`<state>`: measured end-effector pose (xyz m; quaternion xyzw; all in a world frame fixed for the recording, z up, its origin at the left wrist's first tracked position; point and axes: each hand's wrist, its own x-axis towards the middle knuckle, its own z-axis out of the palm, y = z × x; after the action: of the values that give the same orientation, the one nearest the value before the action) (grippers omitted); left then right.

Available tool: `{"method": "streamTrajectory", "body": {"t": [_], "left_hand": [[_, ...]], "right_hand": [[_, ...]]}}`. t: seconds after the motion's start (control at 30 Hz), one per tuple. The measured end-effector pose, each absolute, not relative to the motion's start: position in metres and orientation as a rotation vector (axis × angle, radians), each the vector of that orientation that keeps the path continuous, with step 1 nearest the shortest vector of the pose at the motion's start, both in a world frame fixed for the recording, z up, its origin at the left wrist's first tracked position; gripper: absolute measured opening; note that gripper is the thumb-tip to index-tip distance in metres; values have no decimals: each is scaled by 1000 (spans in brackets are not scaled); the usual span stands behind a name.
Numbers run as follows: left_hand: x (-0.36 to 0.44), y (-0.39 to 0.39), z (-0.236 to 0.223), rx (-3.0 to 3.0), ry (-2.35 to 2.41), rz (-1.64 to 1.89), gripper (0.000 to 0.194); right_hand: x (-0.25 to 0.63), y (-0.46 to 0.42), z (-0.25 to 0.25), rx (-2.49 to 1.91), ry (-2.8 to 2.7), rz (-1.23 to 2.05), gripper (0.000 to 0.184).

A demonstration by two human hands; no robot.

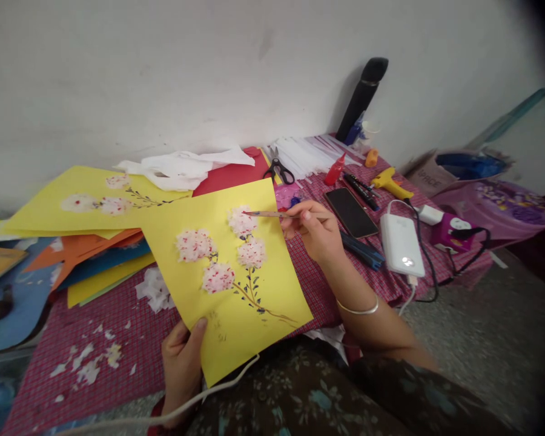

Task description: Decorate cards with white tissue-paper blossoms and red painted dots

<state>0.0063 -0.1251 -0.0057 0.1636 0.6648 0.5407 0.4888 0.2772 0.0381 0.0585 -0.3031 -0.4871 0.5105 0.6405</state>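
Observation:
My left hand (184,357) grips the lower left edge of a yellow sheet of paper (272,315), thumb on top and fingers behind. The sheet is tilted up toward me. It bears several fluffy white flower heads (218,277) dotted with red, on a painted brown stem with dark leaves. My right hand (315,230) pinches a thin paintbrush (272,214) held nearly level. The brush's red tip meets the topmost flower, or hovers just over it; which one I cannot tell.
A second yellow sheet with flowers (49,200) lies behind at left, over coloured papers. At right are a phone (352,212), a white power bank (400,245) with cables, a yellow glue gun (390,181) and a red bottle (335,169). Scissors (279,169) lie at the back.

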Motion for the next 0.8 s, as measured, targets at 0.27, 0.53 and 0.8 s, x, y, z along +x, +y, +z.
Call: {"method": "streamTrajectory", "body": {"t": [0.27, 0.53, 0.8], "left_hand": [[5, -125, -9, 404, 1630, 1314, 41], [11, -122, 1, 379, 1637, 1312, 46], [12, -122, 1, 399, 1639, 1416, 46]], "right_hand": [[277, 37, 61, -714, -1112, 1190, 38], [292, 45, 63, -713, -985, 1081, 37], [318, 68, 44, -969, -990, 788, 45]]}}
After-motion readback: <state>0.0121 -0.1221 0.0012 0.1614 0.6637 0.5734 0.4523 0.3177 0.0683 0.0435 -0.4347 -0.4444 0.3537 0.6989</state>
